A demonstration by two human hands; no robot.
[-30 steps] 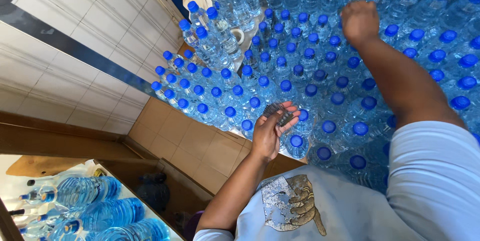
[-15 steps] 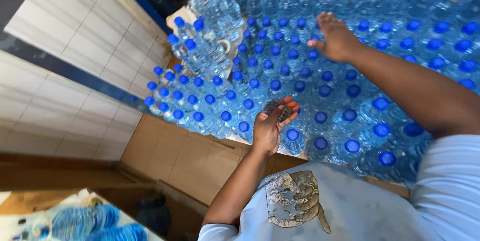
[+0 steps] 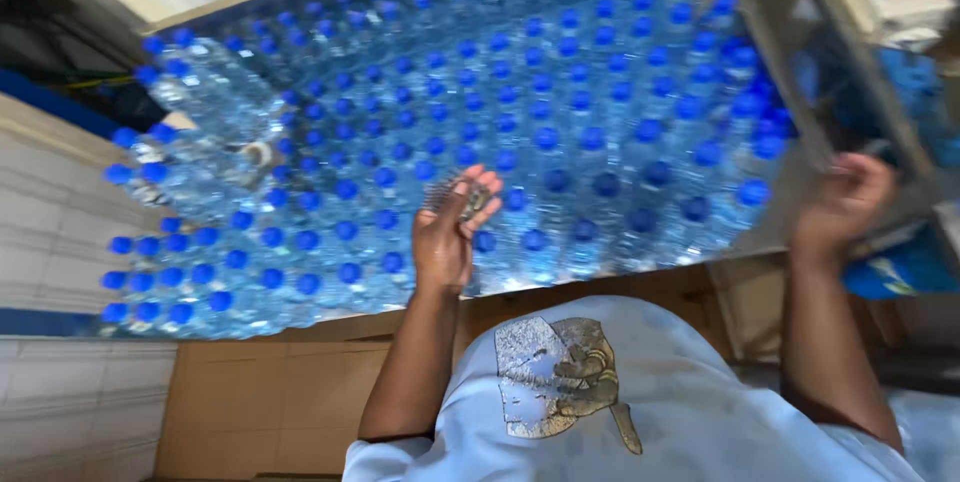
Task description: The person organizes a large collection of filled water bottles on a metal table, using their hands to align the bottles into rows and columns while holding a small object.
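A large block of clear plastic water bottles (image 3: 560, 72) with blue caps fills the view below me. My left hand (image 3: 450, 232) hovers over the bottles' near edge and holds a small bundle of thin, silvery-clear pieces (image 3: 452, 194) between fingers and palm. At the block's right edge my right hand (image 3: 845, 204) is raised, its fingers curled beside a grey metal frame (image 3: 800, 32). The hand is blurred, so I cannot see whether anything is in it. My pale blue shirt (image 3: 600, 412) with a printed figure is at the bottom.
Brown cardboard (image 3: 270, 392) lies under the bottles' near edge. White tiled surfaces (image 3: 60, 212) run along the left. Several bottles at the left lie tilted in a loose wrapped pack (image 3: 200, 157). Blue packaging and pale boxes (image 3: 890, 2) sit behind the metal frame at the right.
My right hand has left the bottle tops and swung to the right, to the metal frame. My view has turned right. My left hand has kept its bundle in the same place.
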